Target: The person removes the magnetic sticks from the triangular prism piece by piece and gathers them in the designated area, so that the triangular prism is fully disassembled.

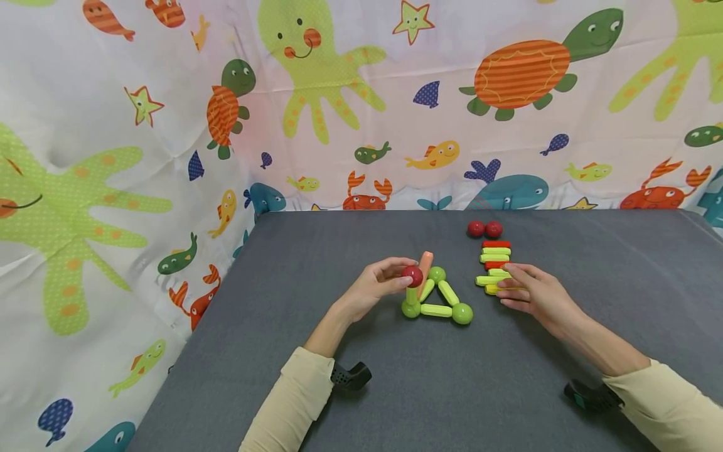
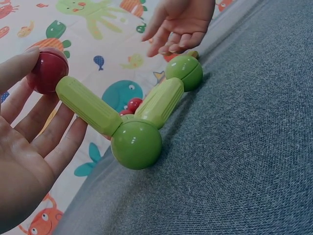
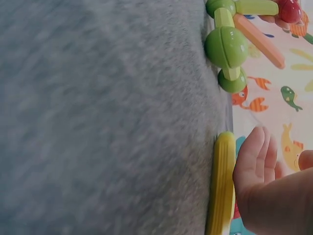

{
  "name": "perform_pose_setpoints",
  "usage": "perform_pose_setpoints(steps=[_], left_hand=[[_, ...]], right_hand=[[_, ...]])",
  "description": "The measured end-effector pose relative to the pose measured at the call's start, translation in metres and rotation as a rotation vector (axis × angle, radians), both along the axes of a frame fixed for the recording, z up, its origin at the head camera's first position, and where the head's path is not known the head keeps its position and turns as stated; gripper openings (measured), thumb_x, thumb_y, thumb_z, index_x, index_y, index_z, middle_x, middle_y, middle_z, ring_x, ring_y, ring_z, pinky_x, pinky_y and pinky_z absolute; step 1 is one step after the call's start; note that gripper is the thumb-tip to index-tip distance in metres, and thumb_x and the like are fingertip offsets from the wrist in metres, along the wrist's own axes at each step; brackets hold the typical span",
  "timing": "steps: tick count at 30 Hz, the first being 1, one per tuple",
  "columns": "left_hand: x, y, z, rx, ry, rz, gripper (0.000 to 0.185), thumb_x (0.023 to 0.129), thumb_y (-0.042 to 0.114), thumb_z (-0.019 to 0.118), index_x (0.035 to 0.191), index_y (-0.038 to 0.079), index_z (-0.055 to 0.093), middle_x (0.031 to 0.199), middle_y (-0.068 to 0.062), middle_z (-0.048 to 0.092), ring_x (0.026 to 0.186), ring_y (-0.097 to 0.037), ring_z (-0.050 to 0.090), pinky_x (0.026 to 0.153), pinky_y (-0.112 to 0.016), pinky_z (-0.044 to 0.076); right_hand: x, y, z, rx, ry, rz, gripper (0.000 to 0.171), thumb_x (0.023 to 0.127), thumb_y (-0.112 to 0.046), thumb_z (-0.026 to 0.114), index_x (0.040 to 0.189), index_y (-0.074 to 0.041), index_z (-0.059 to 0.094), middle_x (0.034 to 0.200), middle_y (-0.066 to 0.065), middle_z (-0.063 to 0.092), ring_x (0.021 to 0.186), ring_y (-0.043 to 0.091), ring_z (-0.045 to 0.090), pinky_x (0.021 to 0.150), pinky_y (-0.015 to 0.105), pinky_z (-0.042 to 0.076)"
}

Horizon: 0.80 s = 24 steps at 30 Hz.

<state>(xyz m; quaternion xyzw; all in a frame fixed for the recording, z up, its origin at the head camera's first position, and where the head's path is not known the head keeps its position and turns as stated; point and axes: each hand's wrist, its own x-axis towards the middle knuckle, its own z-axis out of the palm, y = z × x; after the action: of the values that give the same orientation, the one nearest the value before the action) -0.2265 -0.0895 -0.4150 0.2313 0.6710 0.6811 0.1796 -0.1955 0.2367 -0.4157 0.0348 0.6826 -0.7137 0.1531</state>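
A flat triangle of green sticks and green balls (image 1: 436, 309) lies mid-table. From its left ball (image 2: 136, 144) a green stick (image 2: 88, 105) rises, topped by a red ball (image 1: 412, 275) that my left hand (image 1: 402, 277) pinches between thumb and fingers. An orange stick (image 1: 425, 262) leans just behind it. My right hand (image 1: 505, 284) reaches onto a pile of red, green and yellow sticks (image 1: 496, 256). Its straight fingers (image 3: 254, 156) lie against a yellow stick (image 3: 222, 186), and the thumb stays apart.
Two loose red balls (image 1: 484, 229) sit behind the stick pile. The grey table (image 1: 480, 389) ends at a left edge (image 1: 214, 307) and a far edge. A sea-animal curtain (image 1: 169, 157) hangs behind and to the left.
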Motion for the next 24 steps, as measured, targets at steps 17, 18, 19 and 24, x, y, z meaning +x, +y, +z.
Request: perform_pose_setpoints(steps=[17, 18, 19, 24], left_hand=[[-0.002, 0.0, -0.003, 0.0, -0.011, 0.0, 0.037, 0.095, 0.005, 0.058, 0.131, -0.001, 0.052, 0.121, -0.013, 0.056, 0.105, -0.022, 0.055, 0.096, -0.055, 0.04], [-0.002, 0.0, -0.003, -0.001, -0.013, 0.0, 0.038, 0.095, 0.005, 0.058, 0.131, -0.001, 0.052, 0.121, -0.013, 0.056, 0.105, -0.022, 0.055, 0.096, -0.054, 0.04], [-0.002, 0.0, -0.003, -0.001, -0.014, 0.0, 0.038, 0.095, 0.006, 0.059, 0.131, 0.0, 0.052, 0.121, -0.013, 0.056, 0.106, -0.022, 0.055, 0.096, -0.054, 0.04], [-0.001, 0.0, -0.002, -0.008, -0.019, 0.004, 0.038, 0.095, 0.005, 0.058, 0.132, -0.001, 0.052, 0.121, -0.014, 0.055, 0.106, -0.022, 0.054, 0.097, -0.054, 0.039]], right_hand=[[-0.019, -0.034, 0.008, -0.108, -0.047, 0.062, 0.075, 0.095, -0.046, 0.052, 0.146, 0.002, 0.023, 0.118, 0.013, 0.05, 0.099, 0.016, 0.06, 0.089, 0.033, 0.049], [-0.02, -0.036, 0.009, -0.109, -0.053, 0.065, 0.076, 0.096, -0.046, 0.051, 0.147, 0.002, 0.021, 0.118, 0.013, 0.05, 0.099, 0.016, 0.06, 0.089, 0.033, 0.049], [-0.021, -0.039, 0.009, -0.114, -0.057, 0.068, 0.077, 0.096, -0.046, 0.051, 0.147, 0.003, 0.02, 0.117, 0.013, 0.05, 0.1, 0.017, 0.06, 0.09, 0.034, 0.048], [-0.026, -0.049, 0.01, -0.144, -0.066, 0.074, 0.077, 0.097, -0.045, 0.05, 0.147, 0.004, 0.019, 0.117, 0.014, 0.051, 0.1, 0.019, 0.06, 0.09, 0.033, 0.049]])
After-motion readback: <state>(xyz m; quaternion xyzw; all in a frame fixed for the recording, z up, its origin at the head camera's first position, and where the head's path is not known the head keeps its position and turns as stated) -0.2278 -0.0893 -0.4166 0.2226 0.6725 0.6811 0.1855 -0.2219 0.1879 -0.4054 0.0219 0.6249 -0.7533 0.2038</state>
